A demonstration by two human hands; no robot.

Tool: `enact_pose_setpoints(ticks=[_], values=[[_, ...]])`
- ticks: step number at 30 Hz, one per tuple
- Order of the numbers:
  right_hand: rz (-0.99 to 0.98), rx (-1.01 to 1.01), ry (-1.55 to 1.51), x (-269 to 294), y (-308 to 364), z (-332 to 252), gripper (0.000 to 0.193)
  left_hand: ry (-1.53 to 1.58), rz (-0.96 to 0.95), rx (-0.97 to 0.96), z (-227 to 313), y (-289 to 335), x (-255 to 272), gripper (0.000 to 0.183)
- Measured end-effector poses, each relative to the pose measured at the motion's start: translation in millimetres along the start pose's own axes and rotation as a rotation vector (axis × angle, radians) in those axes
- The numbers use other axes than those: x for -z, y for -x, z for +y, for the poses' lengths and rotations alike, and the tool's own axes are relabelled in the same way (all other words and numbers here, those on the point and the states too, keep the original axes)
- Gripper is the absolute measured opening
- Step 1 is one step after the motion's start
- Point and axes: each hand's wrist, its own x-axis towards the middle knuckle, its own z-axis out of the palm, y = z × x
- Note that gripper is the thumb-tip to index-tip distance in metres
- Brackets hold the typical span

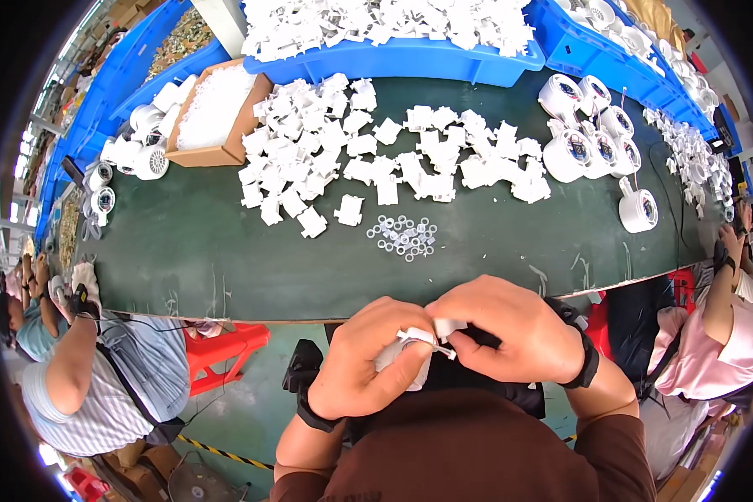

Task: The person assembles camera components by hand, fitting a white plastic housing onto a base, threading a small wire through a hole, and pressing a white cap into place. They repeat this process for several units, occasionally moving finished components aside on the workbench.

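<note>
The green table (pixel 268 280) is the largest thing here, and its near edge lies just beyond the hands. At its far side stands a blue bin (pixel 410 63), full of white parts; nearer, a loose heap of white brackets (pixel 297 138) is spread on the surface. Both hands are in front of the table edge, close together, near the person's body. The left hand (pixel 361 360) is closed around a white fitting (pixel 418 378), with thumb and fingers curled on it. The right hand (pixel 510 325) pinches a small white piece (pixel 449 325) between thumb and fingers, just beside the fitting — whether the two touch, I cannot tell.

For doing this well, I would advise to hold the fitting firmly with the left, and let the right make only fine movements. Better to align first, then press gently; force could bend thin plastic. The smallest things, the clear rings (pixel 406 237), lie loose ahead — a careless sleeve might scatter them.
</note>
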Motion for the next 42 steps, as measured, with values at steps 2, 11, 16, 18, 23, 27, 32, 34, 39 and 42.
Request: enact_pose_setpoints(ticks=[2, 11, 16, 18, 23, 27, 32, 34, 39, 42], values=[[0.05, -0.227, -0.091, -1, 4, -6, 0.036, 0.018, 0.19, 0.035, -4, 5, -9, 0.012], [0.225, -0.223, -0.531, -36, -8, -7, 0.041, -0.506, 0.58, -0.1, -10, -15, -28, 0.025], [0.276, -0.241, -0.503, -46, -7, -1, 0.042, -0.537, 0.559, -0.125, -12, -15, -29, 0.029], [0.334, -0.277, -0.544, -53, -10, -3, 0.04, -0.547, 0.561, -0.154, -14, -14, -29, 0.031], [0.363, -0.188, -0.483, -59, -8, -2, 0.043, -0.521, 0.529, -0.157, -15, -12, -29, 0.033], [0.467, -0.099, -0.315, -65, -11, -3, 0.044, -0.52, 0.539, -0.171, -18, -13, -30, 0.038], [0.559, -0.011, -0.198, -73, -15, -1, 0.045, -0.541, 0.568, -0.197, -18, -15, -34, 0.038], [0.567, -0.021, -0.206, -74, -15, -1, 0.044, -0.539, 0.563, -0.209, -20, -15, -33, 0.035], [0.442, -0.076, -0.23, -58, -12, -6, 0.039, -0.513, 0.487, -0.213, -19, -12, -20, 0.026], [0.369, -0.136, -0.135, -41, -9, -14, 0.026, -0.614, 0.459, -0.221, -16, -5, -13, 0.026]])
